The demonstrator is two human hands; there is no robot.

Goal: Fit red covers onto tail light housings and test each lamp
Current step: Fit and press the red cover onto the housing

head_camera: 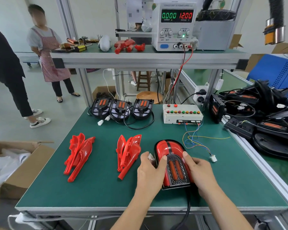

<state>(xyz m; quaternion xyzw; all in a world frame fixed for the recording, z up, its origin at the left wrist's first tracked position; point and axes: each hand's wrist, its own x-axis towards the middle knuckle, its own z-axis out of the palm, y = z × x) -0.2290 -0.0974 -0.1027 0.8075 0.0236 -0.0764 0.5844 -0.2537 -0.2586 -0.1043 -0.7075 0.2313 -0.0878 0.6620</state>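
Lying on the green bench mat (93,188), flanked left and right by both hands: a tail light housing (175,165) with red covers already on it. Left of that housing, gripped its edge with curled fingers, thumb on the cover: left hand (150,171). Right of it, clasped the other edge likewise: right hand (198,171). Far left of the housing, held white plastic bags: an open cardboard box (28,165). Between box and housing, lay two stacks of loose red covers (79,155).
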